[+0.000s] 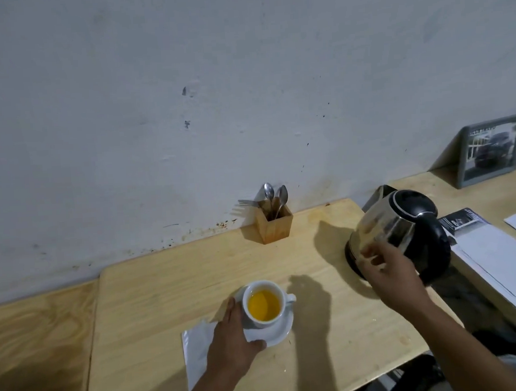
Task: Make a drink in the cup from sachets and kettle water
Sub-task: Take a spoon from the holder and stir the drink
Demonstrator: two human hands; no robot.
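Left hand (233, 332) gripping saucer (276, 334) beside full cup (265, 305), right hand (388, 266) open by kettle (398, 232). Could easily slosh if saucer gets nudged.

We see a white cup (265, 303) holding an orange-yellow drink (264, 305), set on a white saucer (277, 333). The counter (171, 279) is pale yellowish wood with a faint grain, and its left stretch is darker, with swirling grain. The kettle (395, 232) has a shiny silver body and a black lid, handle and base. The cutlery holder (272, 226) is light wood and carries silver spoons (276, 197). The sachet (196, 347) is white. The wall (213, 77) is grey-white with dark specks. The picture frame (489, 151) is grey.
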